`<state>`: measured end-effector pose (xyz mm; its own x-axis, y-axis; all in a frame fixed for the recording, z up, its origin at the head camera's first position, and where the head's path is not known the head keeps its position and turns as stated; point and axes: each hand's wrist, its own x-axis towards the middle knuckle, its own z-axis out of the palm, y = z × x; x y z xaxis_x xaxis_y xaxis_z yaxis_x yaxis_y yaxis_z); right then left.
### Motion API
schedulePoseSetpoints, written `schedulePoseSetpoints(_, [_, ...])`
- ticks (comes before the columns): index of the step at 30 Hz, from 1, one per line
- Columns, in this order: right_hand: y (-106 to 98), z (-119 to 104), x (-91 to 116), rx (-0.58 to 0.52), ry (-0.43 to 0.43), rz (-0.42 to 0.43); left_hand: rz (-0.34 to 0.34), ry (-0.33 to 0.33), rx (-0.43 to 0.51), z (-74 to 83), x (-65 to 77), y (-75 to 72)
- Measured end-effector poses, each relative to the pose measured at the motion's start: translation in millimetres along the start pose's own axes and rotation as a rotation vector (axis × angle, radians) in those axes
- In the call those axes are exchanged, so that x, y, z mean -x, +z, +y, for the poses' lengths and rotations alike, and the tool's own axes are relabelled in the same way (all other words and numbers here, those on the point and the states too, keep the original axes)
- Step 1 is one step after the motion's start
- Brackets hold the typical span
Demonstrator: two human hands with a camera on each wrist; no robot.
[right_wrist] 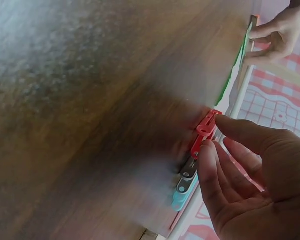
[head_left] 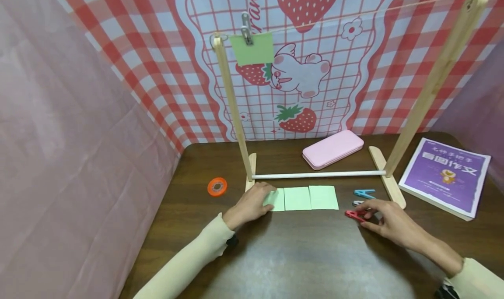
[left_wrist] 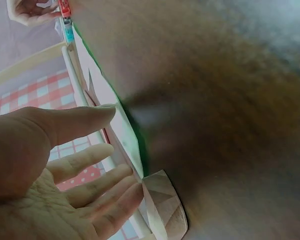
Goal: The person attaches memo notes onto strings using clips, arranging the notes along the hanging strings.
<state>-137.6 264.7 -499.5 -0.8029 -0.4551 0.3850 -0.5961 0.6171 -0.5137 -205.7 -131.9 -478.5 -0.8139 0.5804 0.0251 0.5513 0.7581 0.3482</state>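
Three pale green paper squares lie in a row on the table: a left one [head_left: 277, 200], a middle one [head_left: 297, 198] and a right one [head_left: 323, 197]. My left hand [head_left: 250, 203] rests on the left square, its thumb and fingers loosely extended. At the right, my right hand [head_left: 393, 223] pinches a red clothespin [right_wrist: 206, 131] between thumb and fingertips, low at the tabletop. Beside it lie a dark clothespin [right_wrist: 188, 170], partly hidden by the hand in the head view, and a blue clothespin [head_left: 364, 193].
A wooden stand with a left post [head_left: 233, 110], a right post [head_left: 435, 84] and a white crossbar [head_left: 319, 175] spans the back. On its string, a silver clip [head_left: 246, 29] holds a green paper [head_left: 253, 50]. Around it are a pink case [head_left: 333, 149], a purple book [head_left: 446, 174] and an orange ring [head_left: 217, 187].
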Motion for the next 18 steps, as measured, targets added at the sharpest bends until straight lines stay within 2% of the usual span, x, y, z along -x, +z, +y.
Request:
schedulePoseSetpoints(10, [0.4,3.3,3.1,0.076,-0.011,0.017,-0.045,-0.042,-0.013,-3.8,-9.2,-5.8])
schedulePoseSetpoints(18, [0.6,5.2,5.2,0.135,0.036,-0.007,-0.084,-0.097,0.022,-5.5,-9.5,-5.5])
